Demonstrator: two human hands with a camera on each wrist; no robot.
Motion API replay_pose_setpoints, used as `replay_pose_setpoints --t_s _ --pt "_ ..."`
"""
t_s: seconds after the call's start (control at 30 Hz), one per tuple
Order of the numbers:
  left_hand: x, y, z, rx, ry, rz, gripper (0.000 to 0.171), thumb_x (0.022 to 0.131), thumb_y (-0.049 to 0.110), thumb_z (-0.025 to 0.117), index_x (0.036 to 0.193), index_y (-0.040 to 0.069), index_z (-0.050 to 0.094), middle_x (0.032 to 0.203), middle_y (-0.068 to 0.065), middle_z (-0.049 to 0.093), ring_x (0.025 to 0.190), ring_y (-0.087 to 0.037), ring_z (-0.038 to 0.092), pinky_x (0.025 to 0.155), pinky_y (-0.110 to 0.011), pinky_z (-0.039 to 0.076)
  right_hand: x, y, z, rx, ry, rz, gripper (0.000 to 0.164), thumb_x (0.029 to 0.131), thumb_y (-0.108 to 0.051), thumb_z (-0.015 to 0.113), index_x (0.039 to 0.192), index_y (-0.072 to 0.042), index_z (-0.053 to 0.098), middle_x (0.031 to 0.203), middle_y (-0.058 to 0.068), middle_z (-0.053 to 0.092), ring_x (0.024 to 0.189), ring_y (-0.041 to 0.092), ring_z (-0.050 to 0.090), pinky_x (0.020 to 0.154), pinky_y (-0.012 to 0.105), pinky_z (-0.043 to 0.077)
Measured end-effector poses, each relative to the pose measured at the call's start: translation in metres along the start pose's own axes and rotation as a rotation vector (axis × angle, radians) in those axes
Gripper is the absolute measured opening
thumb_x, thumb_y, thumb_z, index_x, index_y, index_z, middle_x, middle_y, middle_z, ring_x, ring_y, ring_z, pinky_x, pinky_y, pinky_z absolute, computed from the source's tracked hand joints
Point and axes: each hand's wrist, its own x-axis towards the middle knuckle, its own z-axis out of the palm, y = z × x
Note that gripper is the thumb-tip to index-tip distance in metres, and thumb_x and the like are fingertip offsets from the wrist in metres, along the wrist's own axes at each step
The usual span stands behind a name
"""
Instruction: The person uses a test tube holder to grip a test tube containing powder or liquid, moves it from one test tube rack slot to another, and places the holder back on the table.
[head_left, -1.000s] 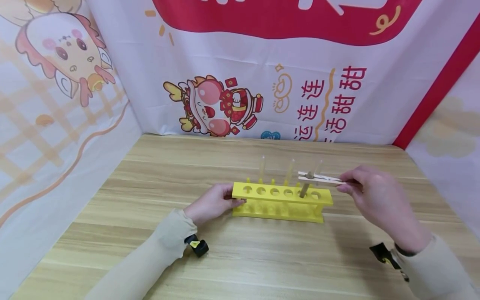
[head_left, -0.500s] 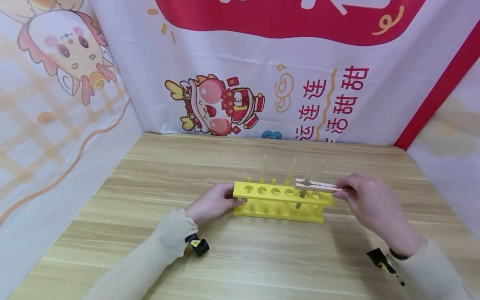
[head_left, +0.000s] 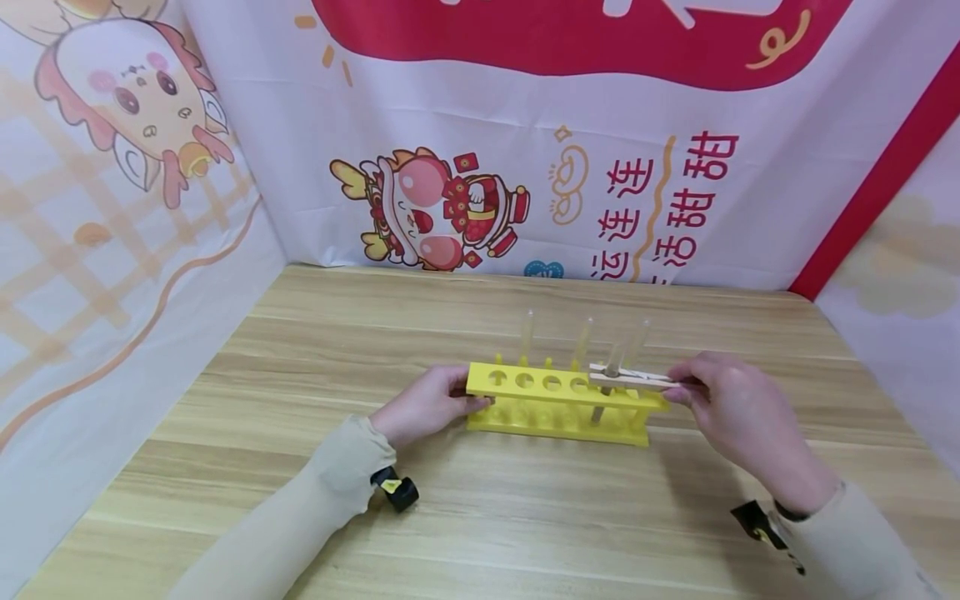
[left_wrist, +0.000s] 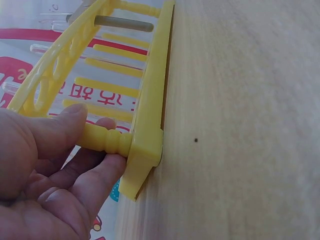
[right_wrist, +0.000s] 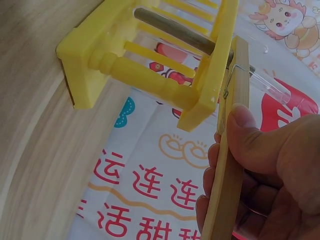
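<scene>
My left hand (head_left: 427, 408) grips the left end of a yellow test tube rack (head_left: 555, 432). In the left wrist view, thumb and fingers close round its end post (left_wrist: 102, 139). My right hand (head_left: 750, 421) pinches a wooden test tube clamp (right_wrist: 226, 185), its thumb on one arm and fingers on the other. The clamp's jaws lie round a clear test tube (head_left: 614, 357) with grey-brown contents (right_wrist: 172, 29) in its lower part. That tube passes down through a hole toward the rack's right end, and the clamp sits right at the top board.
Three clear test tubes, among them a left one (head_left: 528, 335) and a middle one (head_left: 583, 340), stand upside down on pegs along the rack's back. A wood-grain table (head_left: 480, 533) lies beneath. Printed cloth (head_left: 450, 108) hangs behind and at the sides.
My right hand has moved down and slightly left with the clamp, lowering the test tube further through the rack's hole. The left hand stays on the rack.
</scene>
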Motion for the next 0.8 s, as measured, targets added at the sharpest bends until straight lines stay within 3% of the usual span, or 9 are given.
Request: replay_pose_setpoints --t_s 0.4,0.8 --pt "-0.0012 0.0018 -0.0008 0.009 0.002 -0.018 0.027 0.096 0.015 0.066 0.123 0.018 0.066 0.121 0.004 0.067 0.109 -0.012 0.062 0.093 -0.033 0.051 -0.0018 0.0003 0.0034 -0.009 -0.010 -0.003 0.018 0.072 -0.007 0.088 0.085 -0.006 0.074 0.079 0.002 0.068 0.068 0.023 0.066 0.060 0.047 0.054" --pt "-0.0008 0.0018 0.0000 0.020 0.008 0.003 0.024 0.095 0.014 0.067 0.119 0.015 0.067 0.117 0.002 0.068 0.106 -0.013 0.063 0.091 -0.032 0.052 -0.0023 0.0006 0.0052 -0.026 -0.014 -0.004 0.018 0.072 -0.008 0.087 0.084 -0.006 0.074 0.079 0.003 0.068 0.069 0.026 0.067 0.061 0.049 0.054"
